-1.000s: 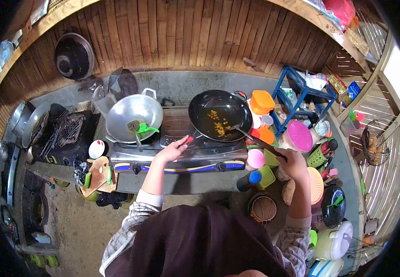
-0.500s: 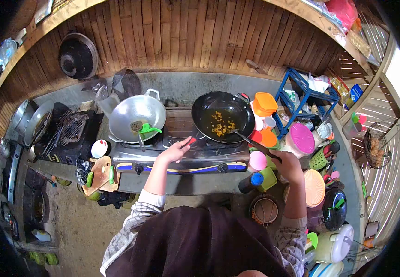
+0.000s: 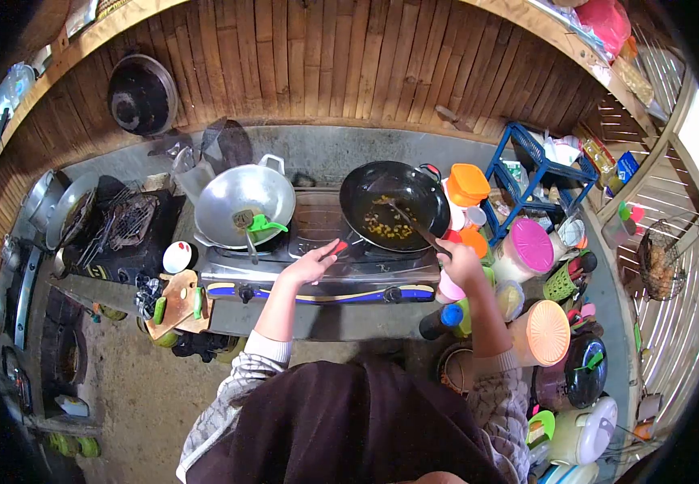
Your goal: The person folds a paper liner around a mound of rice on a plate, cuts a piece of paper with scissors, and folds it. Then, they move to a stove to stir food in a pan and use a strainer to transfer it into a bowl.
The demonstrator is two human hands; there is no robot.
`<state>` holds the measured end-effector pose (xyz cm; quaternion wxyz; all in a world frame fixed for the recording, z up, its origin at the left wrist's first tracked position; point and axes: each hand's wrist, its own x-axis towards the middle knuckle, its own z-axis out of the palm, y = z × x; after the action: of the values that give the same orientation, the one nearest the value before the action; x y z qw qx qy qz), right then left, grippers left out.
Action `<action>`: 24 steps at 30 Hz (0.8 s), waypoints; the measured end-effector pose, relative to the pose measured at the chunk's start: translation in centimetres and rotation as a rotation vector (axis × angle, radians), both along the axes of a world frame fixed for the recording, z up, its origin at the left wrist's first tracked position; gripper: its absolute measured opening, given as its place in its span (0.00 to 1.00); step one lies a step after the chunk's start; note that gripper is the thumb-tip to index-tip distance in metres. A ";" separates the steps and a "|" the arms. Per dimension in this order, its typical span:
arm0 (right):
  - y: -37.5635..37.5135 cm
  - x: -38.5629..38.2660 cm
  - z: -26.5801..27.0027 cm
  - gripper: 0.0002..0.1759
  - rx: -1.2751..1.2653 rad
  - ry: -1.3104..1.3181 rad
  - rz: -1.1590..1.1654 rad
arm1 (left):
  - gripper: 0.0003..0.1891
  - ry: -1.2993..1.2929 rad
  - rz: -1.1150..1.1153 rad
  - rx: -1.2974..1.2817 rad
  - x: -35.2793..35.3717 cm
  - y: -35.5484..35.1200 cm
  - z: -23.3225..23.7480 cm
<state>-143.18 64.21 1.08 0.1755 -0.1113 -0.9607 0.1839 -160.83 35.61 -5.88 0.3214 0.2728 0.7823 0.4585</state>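
Observation:
A black wok (image 3: 360,187) sits on the right burner of the gas stove (image 3: 317,286), with small golden-brown pieces (image 3: 388,228) in oil at its bottom. My left hand (image 3: 309,265) is closed round the wok's red-tipped handle. In my right hand (image 3: 464,264) is the handle of a spatula (image 3: 419,227), whose blade reaches among the pieces in the wok. On the left burner stands a silver wok (image 3: 236,189); a bright green utensil (image 3: 264,223) and a metal ladle (image 3: 244,219) rest in it.
Left of the stove lie a cutting board (image 3: 178,300) with green vegetables and a small white bowl (image 3: 177,256). Lidded containers (image 3: 532,246), an orange tub (image 3: 467,185) and a blue rack (image 3: 539,165) crowd the right side. A dark lid (image 3: 142,95) hangs on the wall.
My right hand has moved left and up toward the wok, carrying the spatula blade from the wok's right side to its middle. My left hand stays on the handle.

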 end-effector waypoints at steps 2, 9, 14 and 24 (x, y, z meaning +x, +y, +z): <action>0.2 -1.6 -1.6 0.18 0.015 -0.015 -0.007 | 0.26 0.008 -0.006 -0.006 0.1 0.0 0.1; 0.6 -4.2 -3.3 0.18 -0.061 0.180 -0.027 | 0.27 -0.034 0.008 0.028 0.1 0.0 0.0; 0.8 -4.2 -3.3 0.17 -0.004 0.134 -0.110 | 0.27 -0.017 0.000 0.011 0.2 0.0 0.1; 1.7 0.1 -3.2 0.18 -0.031 0.010 -0.113 | 0.26 0.011 0.017 -0.022 0.2 0.0 0.1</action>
<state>-143.10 65.90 -2.07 0.1887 -0.1669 -0.9491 0.1890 -160.62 35.59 -5.79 0.3163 0.2650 0.7914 0.4511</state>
